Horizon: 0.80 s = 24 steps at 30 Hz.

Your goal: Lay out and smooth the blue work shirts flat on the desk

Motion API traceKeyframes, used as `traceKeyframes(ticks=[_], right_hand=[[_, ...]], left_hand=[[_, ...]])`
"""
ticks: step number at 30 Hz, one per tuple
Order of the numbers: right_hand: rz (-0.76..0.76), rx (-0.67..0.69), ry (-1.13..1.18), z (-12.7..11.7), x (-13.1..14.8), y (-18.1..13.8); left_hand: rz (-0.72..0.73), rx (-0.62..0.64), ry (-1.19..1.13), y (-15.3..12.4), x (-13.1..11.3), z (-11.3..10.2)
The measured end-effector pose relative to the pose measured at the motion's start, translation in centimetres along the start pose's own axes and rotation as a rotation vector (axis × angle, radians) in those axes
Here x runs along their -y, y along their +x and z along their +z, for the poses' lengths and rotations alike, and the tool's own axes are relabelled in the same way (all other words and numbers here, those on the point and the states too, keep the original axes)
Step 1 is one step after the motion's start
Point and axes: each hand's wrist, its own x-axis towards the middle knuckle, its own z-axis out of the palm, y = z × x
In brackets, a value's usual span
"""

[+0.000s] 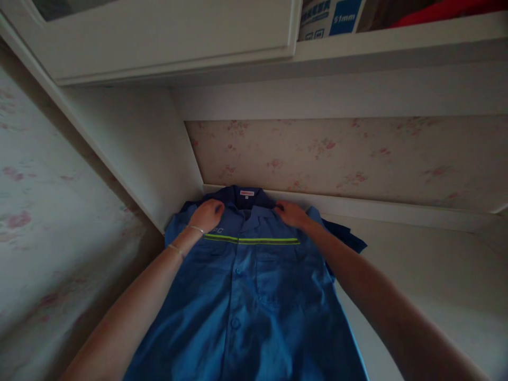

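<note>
A blue short-sleeved work shirt [273,296] lies front side up, its collar toward the back wall and its lower part running out of view at the bottom. A yellow-green stripe crosses the chest, and buttons run down the middle. My left hand [208,214] is closed on the cloth at the left of the collar, with two thin bracelets on that wrist. At the collar's right side, my right hand [291,212] pinches the cloth. The fingertips of both hands are partly hidden. Inside the collar, a small white and red label [246,193] shows.
The shirt lies on a white surface [413,275] below a cabinet [178,39]. On the open shelf at upper right are a box with a blue label [343,17] and something red [448,9]. Flowered wallpaper [337,153] covers the back and left walls.
</note>
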Motion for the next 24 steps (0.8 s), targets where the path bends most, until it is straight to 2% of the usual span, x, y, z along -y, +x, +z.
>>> traceKeyframes(ticks=[3, 7, 9, 12, 14, 16, 18, 21, 22, 24], right_hand=[[-0.019, 0.101, -0.067, 1.1, -0.5, 1.7], [-0.053, 0.277, -0.126, 2.0, -1.3, 1.1], [-0.056, 0.393, -0.133, 2.3, -1.5, 0.5], [-0.042, 0.492, -0.135, 1.8, -1.3, 0.5], [-0.048, 0.425, -0.143, 0.7, -0.8, 1.1], [-0.051, 0.258, -0.158, -0.7, 0.0, 2.0], [-0.021, 0.056, -0.177, -1.9, 1.1, 2.8], [0.051, -0.220, -0.198, -2.1, 2.3, 3.1], [0.059, -0.258, -0.199, -1.7, 2.4, 2.9], [0.043, -0.228, -0.192, -0.7, 1.9, 1.9]], left_hand=[[-0.040, 0.069, 0.076, 4.4, 1.7, 2.6], [-0.052, 0.260, 0.136, 5.2, 3.8, 5.4], [-0.043, 0.332, 0.152, 5.0, 4.1, 5.6], [-0.015, 0.366, 0.173, 5.2, 3.8, 3.6], [0.003, 0.307, 0.189, 5.6, 3.2, 1.4], [0.007, 0.180, 0.212, 6.0, 2.6, -0.6], [-0.020, 0.020, 0.241, 6.3, 2.0, -1.5], [-0.084, -0.122, 0.271, 6.7, 1.7, -0.2], [-0.101, -0.129, 0.276, 6.7, 1.8, 0.7], [-0.112, -0.114, 0.282, 6.3, 2.1, 2.7]])
